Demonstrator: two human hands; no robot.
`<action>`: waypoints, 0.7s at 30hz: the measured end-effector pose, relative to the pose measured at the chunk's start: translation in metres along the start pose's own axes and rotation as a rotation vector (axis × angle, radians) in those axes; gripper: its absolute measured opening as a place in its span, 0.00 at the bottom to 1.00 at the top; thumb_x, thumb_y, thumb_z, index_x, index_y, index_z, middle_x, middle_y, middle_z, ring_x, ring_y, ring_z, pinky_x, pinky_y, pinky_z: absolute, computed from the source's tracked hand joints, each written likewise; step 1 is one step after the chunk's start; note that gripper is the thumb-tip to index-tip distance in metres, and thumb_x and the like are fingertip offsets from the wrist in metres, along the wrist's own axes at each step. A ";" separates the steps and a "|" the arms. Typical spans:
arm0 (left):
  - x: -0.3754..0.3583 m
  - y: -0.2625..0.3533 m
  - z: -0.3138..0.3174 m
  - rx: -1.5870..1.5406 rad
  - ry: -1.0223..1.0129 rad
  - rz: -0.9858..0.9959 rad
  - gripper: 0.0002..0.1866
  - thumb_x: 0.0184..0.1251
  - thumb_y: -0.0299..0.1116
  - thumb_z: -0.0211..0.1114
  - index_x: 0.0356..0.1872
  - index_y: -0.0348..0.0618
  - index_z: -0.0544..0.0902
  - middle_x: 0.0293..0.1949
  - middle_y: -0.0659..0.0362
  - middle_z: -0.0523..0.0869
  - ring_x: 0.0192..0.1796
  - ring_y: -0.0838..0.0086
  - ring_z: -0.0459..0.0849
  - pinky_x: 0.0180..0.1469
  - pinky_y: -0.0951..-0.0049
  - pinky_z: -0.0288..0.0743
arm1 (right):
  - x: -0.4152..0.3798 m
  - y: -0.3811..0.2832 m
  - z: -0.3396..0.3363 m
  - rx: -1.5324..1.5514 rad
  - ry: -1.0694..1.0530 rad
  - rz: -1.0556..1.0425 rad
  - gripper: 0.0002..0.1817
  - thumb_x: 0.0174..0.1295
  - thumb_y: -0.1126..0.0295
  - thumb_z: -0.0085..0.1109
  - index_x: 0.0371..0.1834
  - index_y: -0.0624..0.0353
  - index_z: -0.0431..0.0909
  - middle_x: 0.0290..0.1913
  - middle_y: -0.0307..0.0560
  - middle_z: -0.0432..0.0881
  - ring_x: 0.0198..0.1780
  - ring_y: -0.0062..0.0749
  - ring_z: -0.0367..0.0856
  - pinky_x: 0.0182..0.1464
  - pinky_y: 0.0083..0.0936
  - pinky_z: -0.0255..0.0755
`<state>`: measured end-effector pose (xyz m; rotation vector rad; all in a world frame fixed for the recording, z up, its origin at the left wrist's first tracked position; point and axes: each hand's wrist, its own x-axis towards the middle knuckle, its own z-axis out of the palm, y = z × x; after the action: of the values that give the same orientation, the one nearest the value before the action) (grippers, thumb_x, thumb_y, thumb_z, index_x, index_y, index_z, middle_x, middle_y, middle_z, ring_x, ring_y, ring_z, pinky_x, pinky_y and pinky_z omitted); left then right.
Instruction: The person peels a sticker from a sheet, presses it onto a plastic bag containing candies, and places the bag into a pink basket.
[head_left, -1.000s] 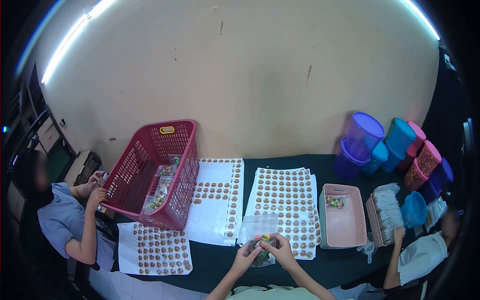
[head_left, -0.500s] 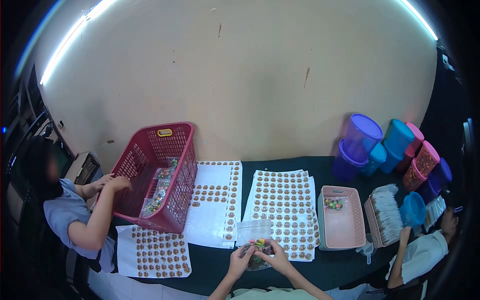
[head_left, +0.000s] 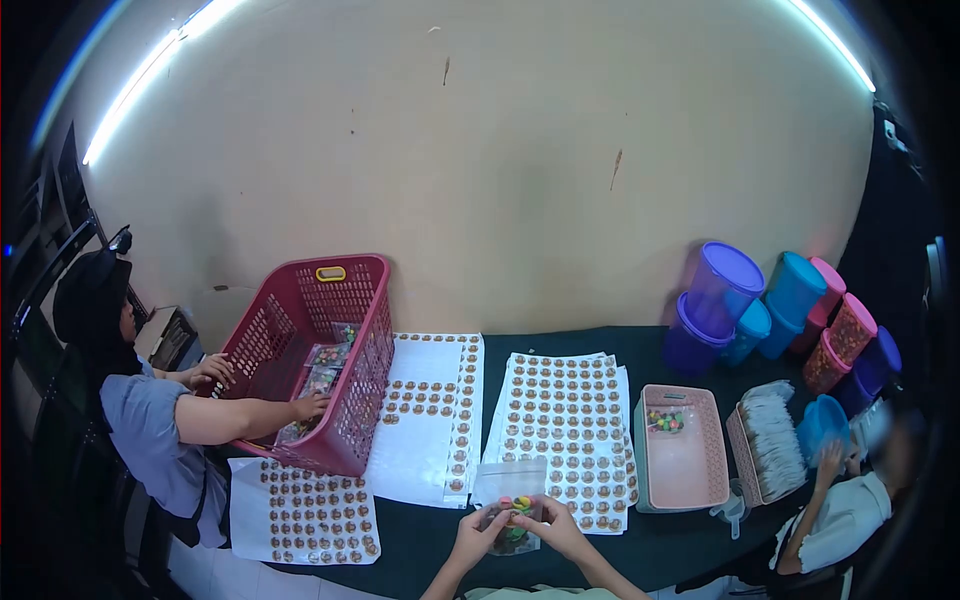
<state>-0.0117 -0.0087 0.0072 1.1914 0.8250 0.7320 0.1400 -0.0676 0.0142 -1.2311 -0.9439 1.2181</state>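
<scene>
While your left hand (head_left: 482,534) and right hand (head_left: 553,527) close their fingers on its two sides, the clear bag (head_left: 510,482) sits between them in front of you, at the near edge of the dark-covered table (head_left: 450,535), its flat top overlapping the lower left corner of the middle label sheets (head_left: 560,440). In its lower part you have colourful pieces (head_left: 520,503), with pink, yellow and green showing. To the left of those sheets lie more label sheets (head_left: 425,440), then the tall red basket (head_left: 362,405), which holds several filled bags (head_left: 330,356); a co-worker's hand (head_left: 313,405) reaches in over them. Below that basket is a single label sheet (head_left: 310,515). To your right, the pink tray (head_left: 688,475) carries one filled bag (head_left: 666,421) near its far end, and next to it the narrow basket (head_left: 744,455) is packed with a row of white packets (head_left: 775,430). Just beyond stands the blue tub (head_left: 820,425), with another person's hand (head_left: 830,462) at it; you cannot tell whether they touch. Farther back are stacked purple containers (head_left: 727,290), blue ones (head_left: 795,285), and pink-lidded containers (head_left: 853,328) filled with small orange-brown pieces. On your sheets, the round brown labels repeat in rows, their print too small to read.
</scene>
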 end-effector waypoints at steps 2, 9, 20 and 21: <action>0.000 -0.003 -0.001 0.035 -0.022 0.012 0.17 0.61 0.34 0.58 0.46 0.32 0.76 0.37 0.59 0.81 0.38 0.82 0.78 0.41 0.83 0.72 | 0.001 -0.002 0.000 -0.125 0.022 0.054 0.15 0.54 0.69 0.61 0.43 0.63 0.74 0.31 0.34 0.76 0.32 0.12 0.70 0.35 0.11 0.65; 0.004 -0.003 -0.007 0.047 -0.109 -0.024 0.18 0.60 0.34 0.60 0.49 0.34 0.74 0.40 0.58 0.80 0.39 0.83 0.77 0.41 0.84 0.71 | 0.004 0.011 -0.009 -0.035 0.007 0.063 0.13 0.55 0.68 0.59 0.41 0.64 0.75 0.30 0.34 0.76 0.31 0.11 0.70 0.33 0.11 0.65; 0.010 -0.017 -0.001 0.061 -0.076 -0.065 0.19 0.62 0.35 0.58 0.50 0.33 0.73 0.40 0.59 0.80 0.40 0.82 0.78 0.41 0.84 0.72 | 0.004 0.021 -0.001 -0.206 0.087 -0.005 0.12 0.56 0.66 0.58 0.39 0.63 0.75 0.27 0.33 0.74 0.27 0.11 0.67 0.31 0.10 0.62; 0.011 -0.016 -0.001 0.077 -0.077 -0.072 0.19 0.62 0.35 0.58 0.50 0.32 0.73 0.40 0.58 0.80 0.40 0.82 0.78 0.42 0.84 0.72 | 0.002 0.016 0.003 -0.218 0.136 -0.051 0.14 0.56 0.66 0.58 0.39 0.65 0.74 0.27 0.36 0.76 0.29 0.13 0.70 0.32 0.12 0.64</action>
<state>-0.0061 -0.0025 -0.0106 1.2446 0.8338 0.5971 0.1345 -0.0664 -0.0016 -1.4336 -1.0198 0.9977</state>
